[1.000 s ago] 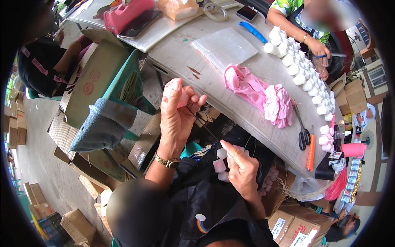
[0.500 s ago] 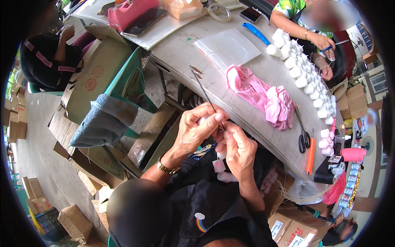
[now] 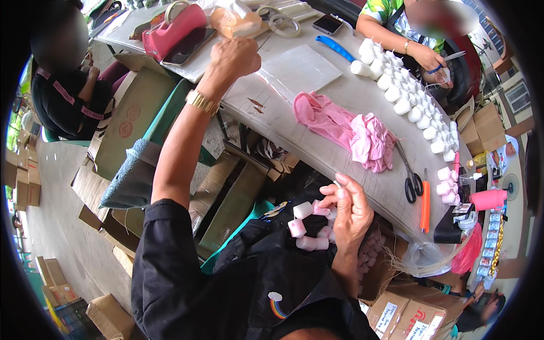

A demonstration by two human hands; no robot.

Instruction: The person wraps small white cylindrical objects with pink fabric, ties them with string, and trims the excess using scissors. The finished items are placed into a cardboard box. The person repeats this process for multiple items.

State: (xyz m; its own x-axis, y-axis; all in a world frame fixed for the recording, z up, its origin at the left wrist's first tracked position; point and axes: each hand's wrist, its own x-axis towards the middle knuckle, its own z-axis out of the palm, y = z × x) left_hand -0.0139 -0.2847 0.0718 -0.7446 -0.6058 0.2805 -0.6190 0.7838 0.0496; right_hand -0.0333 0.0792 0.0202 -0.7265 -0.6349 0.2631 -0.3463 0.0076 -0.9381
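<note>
My left hand, with a gold-coloured watch on the wrist, is raised over the far left of the table. Its fingers are closed; what they hold, if anything, is hidden. Lower down, my right hand is over my lap, fingers bent around a small pale thing, partly hidden, that looks like a candle. Beside those fingers, several small pink-and-white candles form a loose ring over my black apron.
On the grey table lie pink cloth, black scissors, an orange-handled tool, a plastic sheet and rows of white candles. A pink tape dispenser stands far left. Across the table, a person's hand holds blue-handled scissors.
My left hand has moved up and away from my right hand, out over the table. The thin dark rod between both hands no longer shows clearly. My right hand has shifted slightly right.
</note>
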